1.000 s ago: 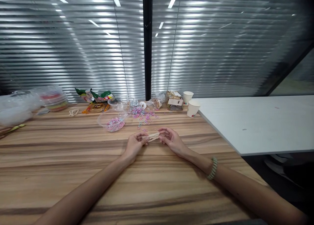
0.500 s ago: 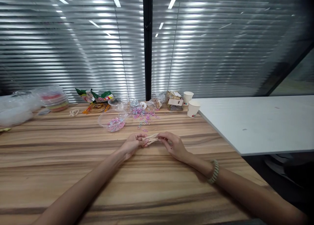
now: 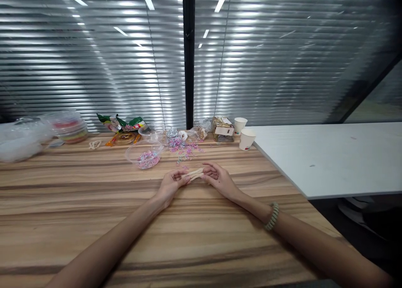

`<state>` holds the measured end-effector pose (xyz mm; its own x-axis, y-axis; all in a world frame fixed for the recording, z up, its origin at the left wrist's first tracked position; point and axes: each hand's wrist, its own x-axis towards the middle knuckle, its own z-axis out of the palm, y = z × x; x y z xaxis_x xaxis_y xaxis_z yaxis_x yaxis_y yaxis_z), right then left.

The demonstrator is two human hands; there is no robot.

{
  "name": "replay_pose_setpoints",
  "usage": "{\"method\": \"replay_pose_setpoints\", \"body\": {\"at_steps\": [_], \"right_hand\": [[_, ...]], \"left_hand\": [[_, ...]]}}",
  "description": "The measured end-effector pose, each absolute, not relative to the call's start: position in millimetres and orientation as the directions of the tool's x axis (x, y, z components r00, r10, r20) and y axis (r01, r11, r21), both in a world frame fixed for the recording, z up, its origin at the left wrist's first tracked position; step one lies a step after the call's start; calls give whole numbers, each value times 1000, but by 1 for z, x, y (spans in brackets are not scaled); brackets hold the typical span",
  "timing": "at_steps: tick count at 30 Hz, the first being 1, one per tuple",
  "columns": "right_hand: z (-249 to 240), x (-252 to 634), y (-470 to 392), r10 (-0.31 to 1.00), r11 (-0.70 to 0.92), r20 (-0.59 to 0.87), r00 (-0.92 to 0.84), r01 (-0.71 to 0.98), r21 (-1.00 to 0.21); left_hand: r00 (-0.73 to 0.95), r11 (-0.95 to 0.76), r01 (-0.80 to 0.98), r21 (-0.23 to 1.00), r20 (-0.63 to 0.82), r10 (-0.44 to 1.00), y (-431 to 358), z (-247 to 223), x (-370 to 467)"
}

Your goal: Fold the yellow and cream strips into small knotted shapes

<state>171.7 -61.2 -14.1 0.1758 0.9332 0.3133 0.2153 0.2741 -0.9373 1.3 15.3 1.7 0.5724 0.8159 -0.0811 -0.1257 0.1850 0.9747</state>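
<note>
A small bundle of cream-coloured strands [image 3: 197, 173] stretches between my two hands, just above the wood-grain table [image 3: 188, 237]. Its left end is pinched by my left hand [image 3: 172, 185], thumb against fingers. The right end sits between the thumb and curled fingers of my right hand [image 3: 220, 180], whose wrist wears a green beaded bracelet [image 3: 272, 216]. Whether the strands are one loop or separate bands is too small to tell. Beyond my hands lie loose pink, purple and blue pieces [image 3: 187, 151] and a clear bowl [image 3: 132, 154] partly filled with similar pieces.
Along the back stand two paper cups [image 3: 247, 139], a gold-and-white box [image 3: 223, 129] and green snack packets [image 3: 135, 123]. Stacked clear containers [image 3: 67, 126], plastic bags [image 3: 20, 141] and more cream strands [image 3: 95, 144] are at the left. A white table [image 3: 339, 162] adjoins on the right.
My right hand has turned slightly, its fingers lifting and spreading a little around the strands' right end. My left hand has shifted only slightly and keeps its pinch.
</note>
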Motion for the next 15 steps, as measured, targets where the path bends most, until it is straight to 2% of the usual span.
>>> {"method": "replay_pose_setpoints", "body": {"at_steps": [3,7,10,15], "right_hand": [[-16,173,-61,952,249,274,134,177,-952],[-16,174,-62,946,278,307,107,228,-933],[-15,173,-62,945,271,298,134,186,-944],[-12,171,-63,953,225,244,181,121,-967]], "left_hand": [[601,161,-82,984,-80,795,16,2,1],[666,171,-60,983,-88,740,15,2,1],[693,156,-83,984,-55,719,14,3,0],[677,41,-53,998,6,736,10,5,1]]}}
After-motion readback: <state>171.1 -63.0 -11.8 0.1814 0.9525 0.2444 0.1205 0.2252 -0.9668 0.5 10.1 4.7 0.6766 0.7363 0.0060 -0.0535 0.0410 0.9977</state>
